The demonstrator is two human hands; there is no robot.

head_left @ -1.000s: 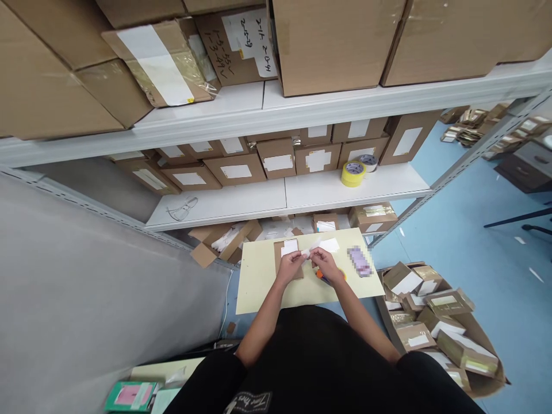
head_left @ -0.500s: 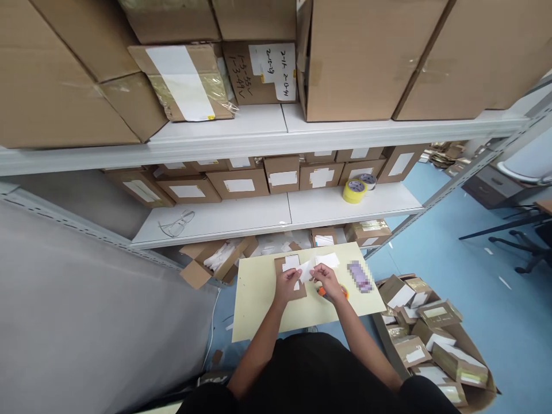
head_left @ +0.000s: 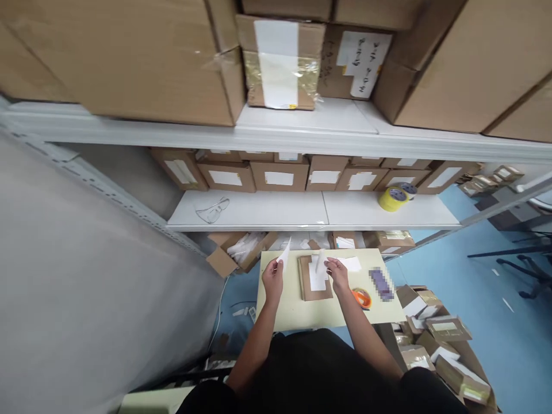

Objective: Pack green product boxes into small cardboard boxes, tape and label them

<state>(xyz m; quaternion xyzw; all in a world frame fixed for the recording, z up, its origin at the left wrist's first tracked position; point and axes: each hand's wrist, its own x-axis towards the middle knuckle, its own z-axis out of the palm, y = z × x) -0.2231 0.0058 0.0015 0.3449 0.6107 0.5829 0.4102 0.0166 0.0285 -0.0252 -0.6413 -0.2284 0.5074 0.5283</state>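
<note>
My left hand (head_left: 272, 279) is closed on a white slip of paper (head_left: 285, 254), raised over the left part of the pale yellow table (head_left: 280, 310). Between my hands lies a flat cardboard box (head_left: 307, 287) with white paper labels (head_left: 317, 282) on its top. Pinched in my right hand (head_left: 337, 273) is a second white slip of paper (head_left: 320, 261), slightly blurred, above the box's upper right. Beyond that hand lies a white sheet (head_left: 350, 264). An orange tape roll (head_left: 361, 298) sits beside my right forearm.
A blurred-out purple object (head_left: 382, 284) lies at the table's right. Behind stands a shelf (head_left: 276, 210) with glasses (head_left: 213, 210), yellow tape (head_left: 393, 199) and labelled boxes. An opened carton (head_left: 237, 253) is at the left, and a large carton of small boxes (head_left: 444, 345) stands right.
My hands have moved apart, each with a white slip; before, they were close together around white paper. The view has shifted left, uncovering the orange tape roll.
</note>
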